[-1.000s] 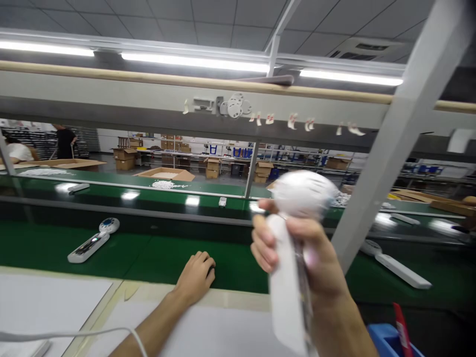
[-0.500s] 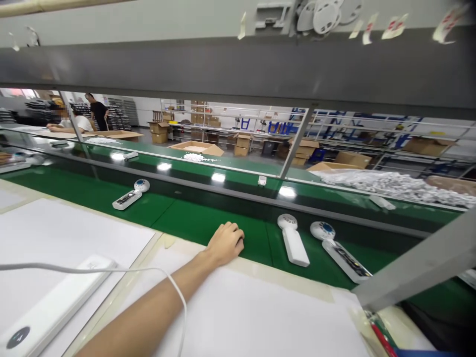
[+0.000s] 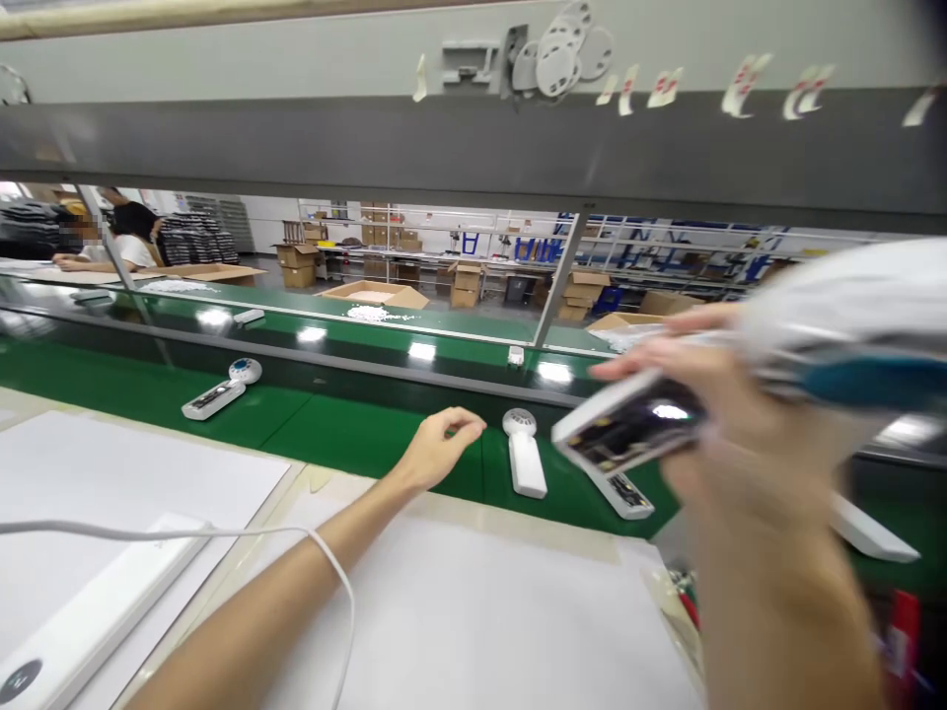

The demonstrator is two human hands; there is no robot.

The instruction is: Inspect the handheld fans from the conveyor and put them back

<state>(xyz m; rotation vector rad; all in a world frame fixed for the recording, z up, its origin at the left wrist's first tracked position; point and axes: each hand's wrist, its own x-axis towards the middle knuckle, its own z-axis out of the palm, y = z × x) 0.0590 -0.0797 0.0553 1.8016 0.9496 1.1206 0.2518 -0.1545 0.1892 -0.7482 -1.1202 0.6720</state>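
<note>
My right hand (image 3: 729,394) is blurred and wraps round a handheld fan (image 3: 628,424), raised above the belt at the right. Its handle is uncovered, with dark parts and a circuit showing inside; its white head with a teal part looms close to the camera. My left hand (image 3: 440,446) is over the green belt (image 3: 355,434), thumb and fingers apart, with nothing visible between them. Just right of it lies a white fan with a closed handle (image 3: 527,463). Partly hidden behind the held fan is another open-handled fan (image 3: 627,495).
Farther left on the belt lies an open-handled fan (image 3: 222,390). A long white device (image 3: 96,611) and a white cable (image 3: 258,532) are at the lower left. A metal post (image 3: 560,281) stands behind the belt. Beyond it, a co-worker (image 3: 133,242) sits at the far left.
My right hand has come into view at the right, holding a fan up. My left hand has lifted and turned, thumb showing. The camera view has shifted to the right.
</note>
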